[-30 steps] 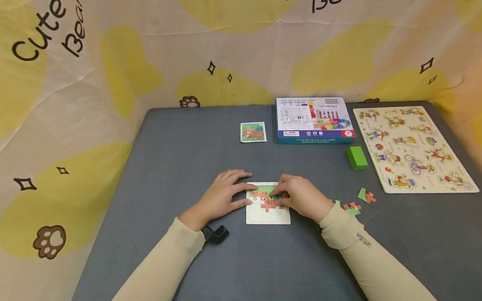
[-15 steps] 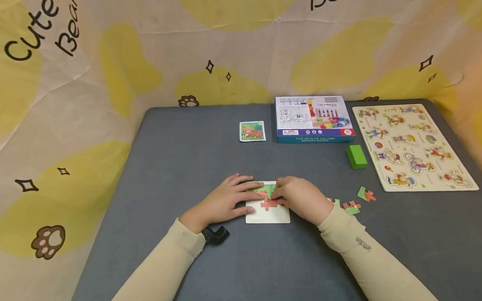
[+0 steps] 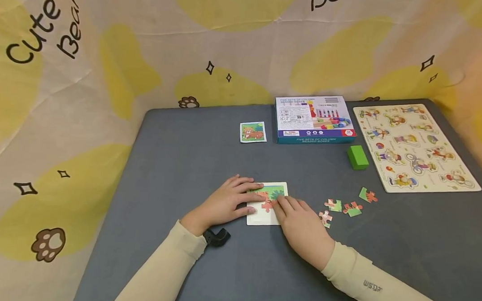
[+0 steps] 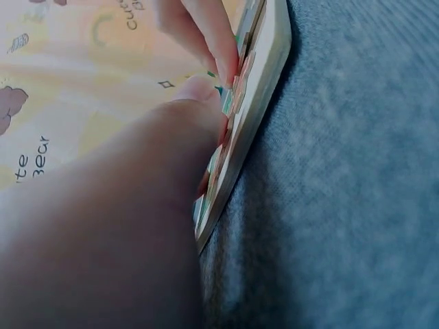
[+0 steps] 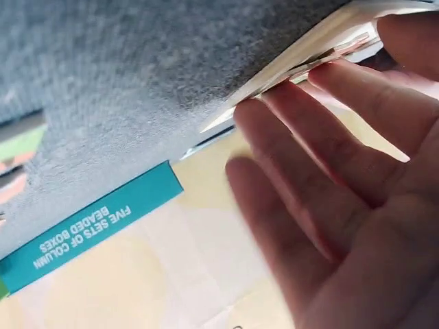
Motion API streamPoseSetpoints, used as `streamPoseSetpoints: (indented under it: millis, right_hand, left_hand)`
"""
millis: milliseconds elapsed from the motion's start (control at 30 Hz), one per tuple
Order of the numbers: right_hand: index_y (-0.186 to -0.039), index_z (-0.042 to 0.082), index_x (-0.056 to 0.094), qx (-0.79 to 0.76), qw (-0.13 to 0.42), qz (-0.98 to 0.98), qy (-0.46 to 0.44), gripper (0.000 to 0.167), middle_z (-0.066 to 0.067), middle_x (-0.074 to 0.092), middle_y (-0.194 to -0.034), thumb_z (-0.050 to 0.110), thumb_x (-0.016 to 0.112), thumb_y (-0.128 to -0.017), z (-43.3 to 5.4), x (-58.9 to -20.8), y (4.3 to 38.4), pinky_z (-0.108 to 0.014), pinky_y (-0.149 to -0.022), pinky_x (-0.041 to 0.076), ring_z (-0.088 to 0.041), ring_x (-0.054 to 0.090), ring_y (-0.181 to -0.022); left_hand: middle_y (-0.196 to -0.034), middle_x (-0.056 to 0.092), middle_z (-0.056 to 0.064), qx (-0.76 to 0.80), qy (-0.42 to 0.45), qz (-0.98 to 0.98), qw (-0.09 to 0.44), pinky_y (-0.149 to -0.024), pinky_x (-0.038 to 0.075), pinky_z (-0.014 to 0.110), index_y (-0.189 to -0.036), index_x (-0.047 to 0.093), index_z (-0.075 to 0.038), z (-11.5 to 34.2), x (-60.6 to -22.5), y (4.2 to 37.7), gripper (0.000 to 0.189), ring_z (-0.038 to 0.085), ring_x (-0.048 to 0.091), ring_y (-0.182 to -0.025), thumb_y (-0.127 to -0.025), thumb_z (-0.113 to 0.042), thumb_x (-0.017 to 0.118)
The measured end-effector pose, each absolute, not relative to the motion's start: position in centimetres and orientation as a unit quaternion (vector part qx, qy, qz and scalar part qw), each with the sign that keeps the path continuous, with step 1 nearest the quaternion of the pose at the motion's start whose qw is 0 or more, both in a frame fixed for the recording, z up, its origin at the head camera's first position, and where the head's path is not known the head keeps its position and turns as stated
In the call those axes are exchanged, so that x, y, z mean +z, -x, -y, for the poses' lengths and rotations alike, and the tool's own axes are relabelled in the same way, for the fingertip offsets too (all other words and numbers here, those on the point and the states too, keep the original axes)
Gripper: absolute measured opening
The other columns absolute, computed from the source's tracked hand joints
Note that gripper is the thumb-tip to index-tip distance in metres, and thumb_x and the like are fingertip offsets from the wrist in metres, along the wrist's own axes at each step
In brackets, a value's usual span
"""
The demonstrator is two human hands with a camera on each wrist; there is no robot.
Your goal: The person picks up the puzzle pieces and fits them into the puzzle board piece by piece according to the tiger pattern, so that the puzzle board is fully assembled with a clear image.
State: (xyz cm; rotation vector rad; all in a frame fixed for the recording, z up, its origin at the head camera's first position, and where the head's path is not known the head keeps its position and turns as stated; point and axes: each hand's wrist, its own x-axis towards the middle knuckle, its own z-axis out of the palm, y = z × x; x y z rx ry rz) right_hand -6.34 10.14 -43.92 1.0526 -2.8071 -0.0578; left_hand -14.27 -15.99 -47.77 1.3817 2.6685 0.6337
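Observation:
A small white puzzle board [image 3: 258, 220] lies on the table, its upper part covered by joined jigsaw pieces [image 3: 274, 190] in green, blue and orange. From the left, my left hand [image 3: 224, 206] rests with extended fingers on the board and its pieces. My right hand [image 3: 304, 229] presses its fairly straight fingertips on the pieces at the board's right side. In the right wrist view those fingers [image 5: 322, 137] touch the board's surface and hold nothing. Part of the puzzle picture is hidden under both hands.
Several loose jigsaw pieces [image 3: 353, 209] lie right of the board. Behind are a small picture card [image 3: 253, 132], a bead game box [image 3: 315, 120] and a green block [image 3: 358, 157]. A large wooden figure puzzle [image 3: 416, 149] lies at the far right. Patterned cloth [image 3: 245, 43] hangs behind the table.
My right hand has gone from pinching at the pieces to pressing with straighter fingers, and its wrist has dropped lower, uncovering loose pieces. My left hand has slid slightly further onto the board.

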Motion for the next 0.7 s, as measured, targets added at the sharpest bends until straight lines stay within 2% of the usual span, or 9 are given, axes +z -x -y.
streamPoseSetpoints:
  millis: [133, 267, 367, 467, 533, 600, 700]
  right_hand:
    - [-0.133, 0.003, 0.07, -0.019, 0.086, 0.938, -0.334, 0.039, -0.016, 0.064, -0.129, 0.01, 0.076, -0.095, -10.3, -44.2, 6.2, -0.049, -0.096, 0.052, -0.036, 0.06, -0.115]
    - [-0.131, 0.005, 0.071, -0.001, 0.084, 0.94, -0.329, 0.041, -0.015, 0.063, -0.124, 0.01, 0.079, -0.091, -10.6, -44.1, 6.5, -0.049, -0.095, 0.053, -0.035, 0.06, -0.113]
    - [-0.134, 0.005, 0.07, 0.038, 0.069, 0.941, -0.33, 0.048, -0.016, 0.064, -0.128, 0.007, 0.078, -0.087, -11.2, -43.7, 6.8, -0.052, -0.097, 0.053, -0.036, 0.062, -0.117]
    - [-0.132, 0.006, 0.07, 0.072, 0.059, 0.944, -0.316, 0.046, -0.017, 0.065, -0.129, 0.007, 0.08, -0.087, -12.3, -43.1, 7.1, -0.055, -0.096, 0.054, -0.037, 0.062, -0.118]
    - [-0.124, 0.007, 0.073, 0.078, 0.062, 0.951, -0.294, 0.04, -0.014, 0.067, -0.12, 0.012, 0.085, -0.086, -13.5, -42.6, 7.2, -0.053, -0.091, 0.054, -0.034, 0.064, -0.111]
    - [-0.11, 0.008, 0.075, 0.071, 0.061, 0.959, -0.268, 0.035, -0.009, 0.068, -0.105, 0.018, 0.092, -0.081, -14.9, -42.0, 7.2, -0.049, -0.081, 0.054, -0.03, 0.065, -0.097]
    - [-0.092, 0.012, 0.071, 0.059, 0.035, 0.969, -0.237, 0.034, 0.001, 0.061, -0.083, 0.024, 0.097, -0.074, -16.7, -41.4, 6.9, -0.042, -0.067, 0.05, -0.022, 0.06, -0.077]
  left_hand:
    - [-0.162, 0.045, -0.004, 0.202, -0.448, -0.87, 0.035, -0.125, 0.019, 0.056, -0.147, 0.063, -0.029, 16.0, -47.6, 14.3, 0.044, 0.024, 0.034, -0.152, -0.105, -0.038, 0.065]
    - [-0.163, 0.045, -0.004, 0.205, -0.45, -0.869, 0.027, -0.126, 0.018, 0.055, -0.148, 0.062, -0.029, 16.0, -47.6, 14.4, 0.044, 0.024, 0.034, -0.152, -0.104, -0.038, 0.066]
    - [-0.163, 0.044, -0.005, 0.209, -0.448, -0.869, 0.028, -0.126, 0.016, 0.055, -0.148, 0.062, -0.03, 15.9, -47.7, 14.4, 0.044, 0.023, 0.033, -0.153, -0.104, -0.038, 0.066]
    - [-0.163, 0.043, -0.006, 0.212, -0.445, -0.869, 0.036, -0.127, 0.015, 0.054, -0.147, 0.062, -0.031, 16.0, -47.9, 14.3, 0.044, 0.023, 0.032, -0.153, -0.105, -0.04, 0.065]
    - [-0.163, 0.043, -0.006, 0.217, -0.445, -0.868, 0.039, -0.127, 0.014, 0.054, -0.147, 0.063, -0.031, 16.0, -48.1, 14.3, 0.044, 0.022, 0.032, -0.153, -0.104, -0.04, 0.066]
    - [-0.163, 0.044, -0.005, 0.224, -0.447, -0.865, 0.036, -0.126, 0.015, 0.054, -0.146, 0.063, -0.03, 16.1, -48.2, 14.2, 0.043, 0.023, 0.033, -0.153, -0.104, -0.038, 0.067]
    - [-0.161, 0.046, -0.002, 0.235, -0.45, -0.861, 0.029, -0.126, 0.017, 0.053, -0.145, 0.065, -0.029, 16.2, -48.2, 14.2, 0.043, 0.024, 0.035, -0.151, -0.103, -0.036, 0.07]
